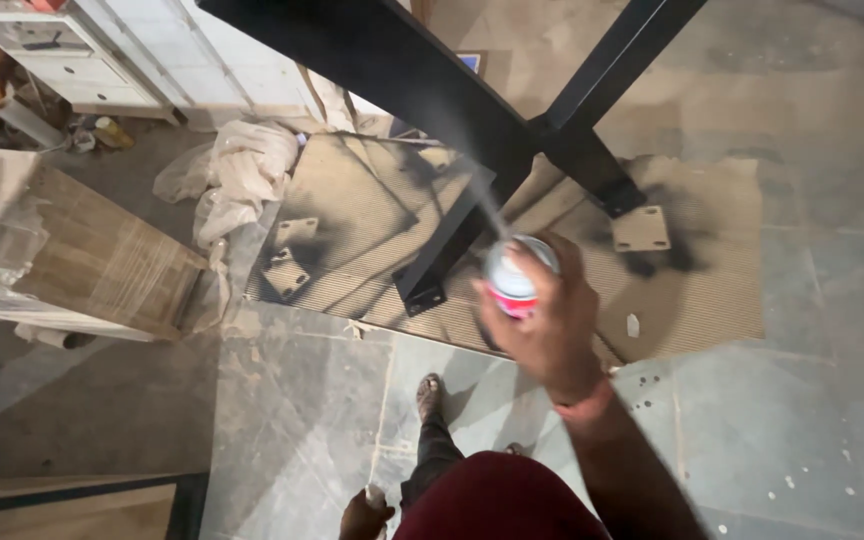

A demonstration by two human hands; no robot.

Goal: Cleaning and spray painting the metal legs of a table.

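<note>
Obs.: your right hand point(549, 320) is raised in front of you, fingers point(564, 262) wrapped tight around a small white spray can with a pink band point(511, 276). One finger sits on top at the nozzle, and a pale mist streaks up and away from it. You hold the can tilted, top toward the work, so the spray lands on the black-painted metal cross-shaped frame point(422, 90) just beyond your fingertips.

The frame stands with its flat mounting feet on a sheet of tan corrugated cardboard point(712, 280). The sheet lies under and past your fingers, likely to catch overspray: dark halos ring the square foot plate point(641, 228) to the right of your knuckles and the two smaller plates point(292, 250) well to their left.

Your left hand point(364, 518) hangs low at your side, near your sandalled foot point(429, 397), well apart from the can. Its fingers look curled, possibly on something small and pale (too little shows to tell what, or whether it is gripped).

Surroundings: grey stone floor point(292, 420) under you; crumpled pale plastic sheeting point(242, 170) and a slanted wooden board point(102, 260) far to the left of the spraying fingers, outside the mist. White drawer cabinet point(62, 55) at the far upper left.
</note>
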